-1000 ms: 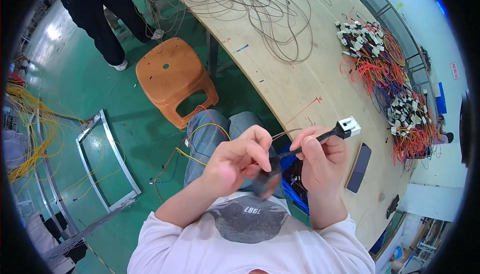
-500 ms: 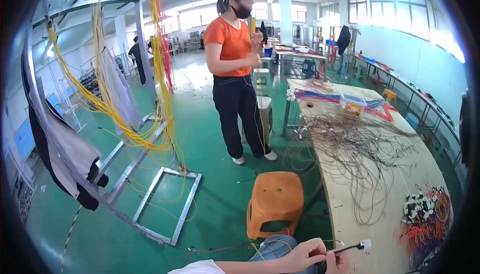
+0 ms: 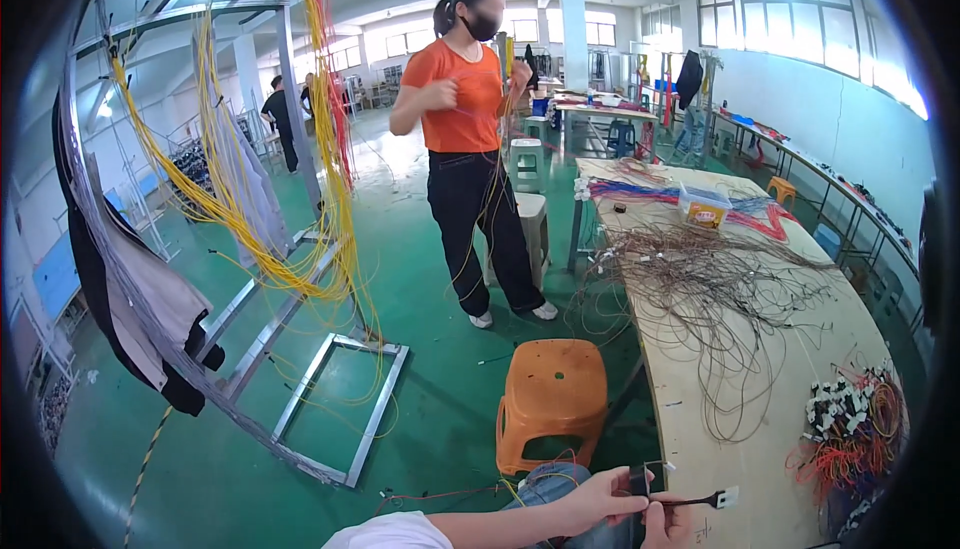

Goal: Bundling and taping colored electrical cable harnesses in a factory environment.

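Observation:
At the lower edge, beside the table's near corner, both of my hands are together. My left hand [image 3: 598,501] is closed around a dark roll that looks like black tape [image 3: 638,480]. With thumb and fingers pressed together, my right hand [image 3: 668,524] pinches a black-wrapped cable [image 3: 692,502]. The cable sticks out to the right, over the tabletop, and ends in a white connector [image 3: 727,498]. Part of the cable between the hands is hidden by my fingers. Thin yellow and red wires [image 3: 512,489] lie across my leg, left of the hands.
The wooden table [image 3: 690,419] carries tangled brown wires [image 3: 720,284], a clear tub [image 3: 704,206] and a connector bundle [image 3: 850,419]. An orange stool [image 3: 553,399] stands ahead. A metal rack [image 3: 375,419] hung with yellow wires [image 3: 270,264] is at left. A person [image 3: 465,139] stands beyond the stool.
The black roll now shows upright at my left fingers. The white connector has dropped slightly lower. The standing person's arm has moved left and up.

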The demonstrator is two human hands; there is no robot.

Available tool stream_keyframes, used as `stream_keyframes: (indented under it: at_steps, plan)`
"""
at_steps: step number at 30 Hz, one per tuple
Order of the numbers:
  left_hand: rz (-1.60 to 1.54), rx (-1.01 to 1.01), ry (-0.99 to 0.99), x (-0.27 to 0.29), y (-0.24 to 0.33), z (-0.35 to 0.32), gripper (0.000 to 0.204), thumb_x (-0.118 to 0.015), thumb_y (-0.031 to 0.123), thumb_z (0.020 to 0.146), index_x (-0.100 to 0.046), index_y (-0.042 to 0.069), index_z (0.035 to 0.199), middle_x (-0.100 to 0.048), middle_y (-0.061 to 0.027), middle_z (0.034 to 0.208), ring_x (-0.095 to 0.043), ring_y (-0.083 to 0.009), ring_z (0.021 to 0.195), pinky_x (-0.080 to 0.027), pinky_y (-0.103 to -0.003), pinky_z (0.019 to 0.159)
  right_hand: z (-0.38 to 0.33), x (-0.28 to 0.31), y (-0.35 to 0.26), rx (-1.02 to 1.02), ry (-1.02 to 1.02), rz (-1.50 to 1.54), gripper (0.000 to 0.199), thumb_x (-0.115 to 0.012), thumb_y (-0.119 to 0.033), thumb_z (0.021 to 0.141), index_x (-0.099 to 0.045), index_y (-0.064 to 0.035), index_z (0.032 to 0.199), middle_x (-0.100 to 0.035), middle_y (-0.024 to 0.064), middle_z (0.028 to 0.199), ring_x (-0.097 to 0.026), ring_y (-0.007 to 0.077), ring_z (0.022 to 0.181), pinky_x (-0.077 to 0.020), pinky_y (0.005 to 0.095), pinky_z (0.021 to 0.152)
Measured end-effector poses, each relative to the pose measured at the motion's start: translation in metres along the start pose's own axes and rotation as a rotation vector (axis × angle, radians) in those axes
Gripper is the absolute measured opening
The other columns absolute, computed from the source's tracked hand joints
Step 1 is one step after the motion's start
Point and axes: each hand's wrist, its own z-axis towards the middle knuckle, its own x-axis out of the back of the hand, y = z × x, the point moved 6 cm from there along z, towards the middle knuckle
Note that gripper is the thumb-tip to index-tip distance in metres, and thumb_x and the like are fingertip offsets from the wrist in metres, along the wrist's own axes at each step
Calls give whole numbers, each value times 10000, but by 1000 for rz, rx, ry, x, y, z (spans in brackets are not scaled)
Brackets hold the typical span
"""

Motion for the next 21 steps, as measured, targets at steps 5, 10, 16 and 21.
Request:
stream_keyframes:
  at_steps: [5,10,16,21]
  plan:
    - [-376,32,131,17,-17,-5,305,-529,138,818,-446,60,1102,-431,25,661,-320,-48,470,-229,-181,414,3,-1,-32,187,5,-177,127,-531,-114,812,-582,-17,749,-544,39,584,-511,130,518,-411,239,503]
    - [51,-405,-275,-8,13,-25,413,-564,286,773,-432,46,1082,-399,26,754,-390,-78,682,-298,-172,589,2,9,-15,34,52,44,141,-545,-87,799,-561,-2,688,-480,9,527,-445,81,462,-338,200,434]
    - [272,-251,-80,-15,1,-11,297,-601,59,739,-392,71,950,-346,19,779,-343,-61,698,-312,-184,603,8,16,-33,122,-1,-136,134,-569,-129,787,-563,-19,711,-506,34,571,-466,110,497,-370,237,467]
    - [678,-443,68,-20,2,-7,523,-621,82,732,-321,72,1160,-469,-11,822,-444,-50,662,-358,-192,540,-2,0,-55,315,-124,-288,155,-526,-163,800,-541,-23,737,-534,119,676,-516,259,614,-407,313,574]
